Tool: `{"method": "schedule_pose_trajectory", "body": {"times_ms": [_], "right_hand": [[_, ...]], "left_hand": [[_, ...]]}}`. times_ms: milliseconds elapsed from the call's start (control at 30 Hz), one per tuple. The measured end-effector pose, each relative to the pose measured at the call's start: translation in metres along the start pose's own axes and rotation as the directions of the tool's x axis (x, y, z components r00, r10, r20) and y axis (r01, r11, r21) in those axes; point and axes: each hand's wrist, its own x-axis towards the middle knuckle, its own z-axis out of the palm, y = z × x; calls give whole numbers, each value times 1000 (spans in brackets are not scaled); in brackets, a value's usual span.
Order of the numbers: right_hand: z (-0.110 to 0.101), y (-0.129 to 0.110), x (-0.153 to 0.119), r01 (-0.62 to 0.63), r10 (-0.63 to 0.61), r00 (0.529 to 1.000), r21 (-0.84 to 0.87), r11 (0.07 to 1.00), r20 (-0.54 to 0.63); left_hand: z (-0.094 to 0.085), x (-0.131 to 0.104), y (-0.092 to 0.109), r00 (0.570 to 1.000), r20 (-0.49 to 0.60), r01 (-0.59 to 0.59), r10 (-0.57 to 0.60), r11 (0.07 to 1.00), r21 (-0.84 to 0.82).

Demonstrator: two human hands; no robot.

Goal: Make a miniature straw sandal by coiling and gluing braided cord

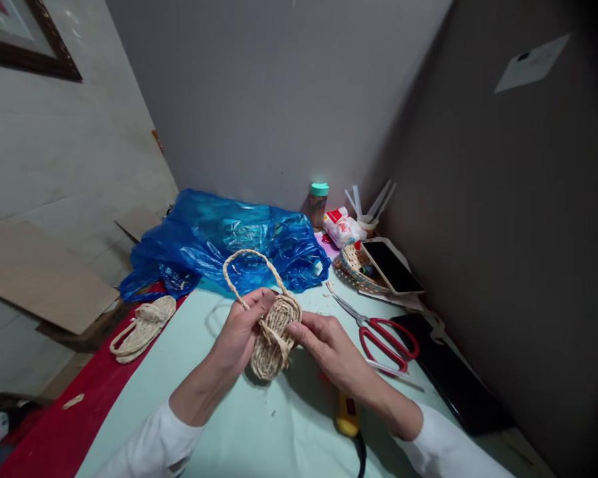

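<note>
Both of my hands hold a small woven straw sandal (pixel 274 335) above a pale green table (pixel 259 431). My left hand (pixel 242 332) grips its left side and the base of a braided rope loop (pixel 246 262) that arches up from it. My right hand (pixel 331 345) pinches the sandal's right edge with fingertips on the woven strap. A second woven straw sandal (pixel 142 327) lies on the red cloth (pixel 70 431) to the left.
A crumpled blue plastic bag (pixel 219 242) lies behind the sandal. Red-handled scissors (pixel 381 332) lie at right, near a phone (pixel 391 265) leaning on a small woven basket (pixel 353 265). A yellow tool (pixel 347 415) lies under my right forearm. A teal-capped bottle (pixel 317 202) stands by the wall.
</note>
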Motion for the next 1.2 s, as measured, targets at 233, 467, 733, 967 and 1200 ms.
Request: {"method": "schedule_pose_trajectory", "body": {"times_ms": [233,467,733,967,1200], "right_hand": [[-21,7,15,-9,64,982,292,956,-179],[-27,14,21,158,46,888,398,904,-457],[-7,14,14,230,2,875,420,878,-484],[9,7,4,94,-2,960,315,944,-279],[-13,-6,8,-19,27,998,127,992,-64]], "left_hand": [[-30,18,34,974,-223,-12,-22,988,-151],[-30,18,26,795,-513,-315,323,943,107],[12,-15,-8,998,60,-12,-5,960,278],[19,-10,-19,999,37,47,-39,962,-269],[11,-3,-6,997,-72,-8,-19,934,-357]]}}
